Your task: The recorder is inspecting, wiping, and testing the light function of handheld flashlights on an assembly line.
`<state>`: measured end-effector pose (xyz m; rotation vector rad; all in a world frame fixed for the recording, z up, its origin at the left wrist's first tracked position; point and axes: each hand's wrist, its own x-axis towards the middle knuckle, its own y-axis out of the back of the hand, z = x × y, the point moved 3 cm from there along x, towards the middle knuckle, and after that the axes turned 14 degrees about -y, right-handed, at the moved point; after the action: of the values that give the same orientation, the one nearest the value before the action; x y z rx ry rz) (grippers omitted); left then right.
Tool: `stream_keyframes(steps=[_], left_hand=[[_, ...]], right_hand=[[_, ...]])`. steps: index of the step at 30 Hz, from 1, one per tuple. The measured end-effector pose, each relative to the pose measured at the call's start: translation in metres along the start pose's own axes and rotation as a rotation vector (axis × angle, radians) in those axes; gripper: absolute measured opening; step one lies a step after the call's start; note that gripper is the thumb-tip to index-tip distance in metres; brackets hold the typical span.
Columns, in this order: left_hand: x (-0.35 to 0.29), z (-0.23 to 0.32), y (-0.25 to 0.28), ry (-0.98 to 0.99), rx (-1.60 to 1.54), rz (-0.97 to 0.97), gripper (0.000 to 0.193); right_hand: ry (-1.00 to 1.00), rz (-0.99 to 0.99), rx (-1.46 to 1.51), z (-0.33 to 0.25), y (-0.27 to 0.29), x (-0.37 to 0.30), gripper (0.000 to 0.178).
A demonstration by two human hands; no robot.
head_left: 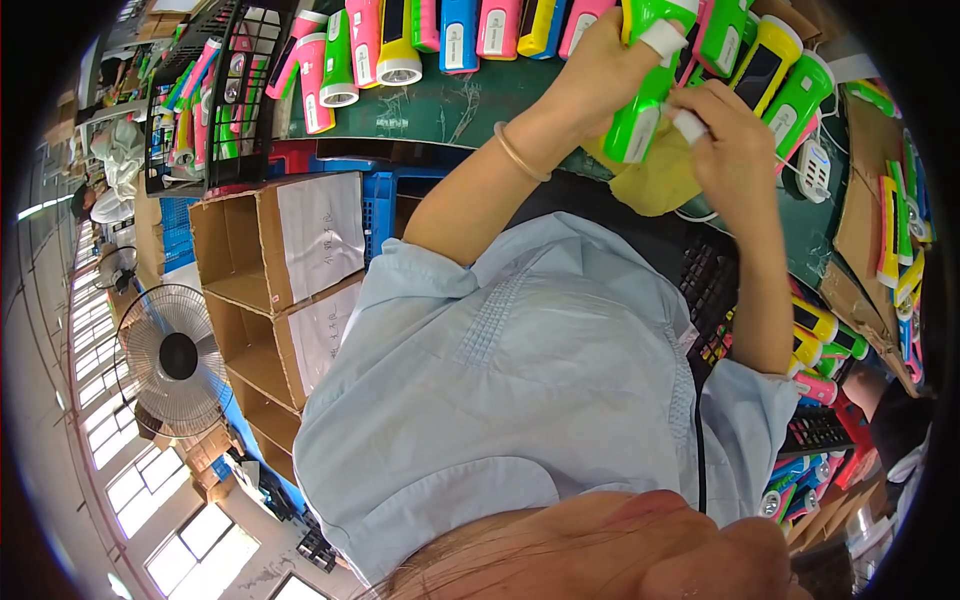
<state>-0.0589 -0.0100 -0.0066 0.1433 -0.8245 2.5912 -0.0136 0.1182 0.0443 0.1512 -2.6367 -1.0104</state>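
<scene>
Above the table's near edge, my left hand (605, 75) is closed around a green flashlight (632, 132), which it holds tilted. White tape wraps a fingertip of this hand, and a bangle circles the wrist. Close beside the flashlight's lower end, my right hand (735, 140) has its fingers curled in, also with white tape on a finger. A yellow cloth (655, 185) hangs from between the right hand's fingers and the flashlight. The right palm and the gripped part of the cloth are hidden.
Flashlights in pink, green, yellow and blue (458, 38) line the green tabletop (440, 115). A white power strip (815, 170) lies at the right. To the left stand a black basket (210, 100) of flashlights, a cardboard shelf (240, 250) and a fan (178, 355). Boxes of flashlights fill the right side.
</scene>
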Motion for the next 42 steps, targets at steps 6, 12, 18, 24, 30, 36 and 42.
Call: stream_keyframes(steps=[6,12,18,24,30,36,42], left_hand=[[0.002,0.009,-0.007,-0.114,-0.447,0.000,0.043],[0.000,-0.016,0.001,-0.011,-0.825,0.218,0.062],[0.001,-0.017,-0.002,-0.140,-0.852,0.148,0.064],[-0.007,0.001,-0.018,-0.351,0.170,-0.073,0.073],[-0.009,0.017,-0.012,-0.149,0.014,0.013,0.036],[-0.018,0.009,-0.009,-0.025,0.209,0.034,0.034],[-0.022,0.010,-0.012,-0.110,0.397,-0.195,0.057]], right_hand=[[0.132,-0.138,0.200,-0.018,-0.006,-0.029,0.025],[0.642,-0.091,0.075,-0.015,-0.020,-0.052,0.026],[0.104,0.297,0.024,-0.016,-0.026,-0.043,0.059],[-0.359,0.237,0.221,0.019,-0.053,-0.035,0.043],[-0.438,-0.022,0.502,0.045,-0.025,-0.041,0.026],[-0.604,-0.176,0.707,0.058,-0.018,-0.054,0.022],[-0.365,-0.023,0.570,0.037,-0.005,-0.047,0.024]])
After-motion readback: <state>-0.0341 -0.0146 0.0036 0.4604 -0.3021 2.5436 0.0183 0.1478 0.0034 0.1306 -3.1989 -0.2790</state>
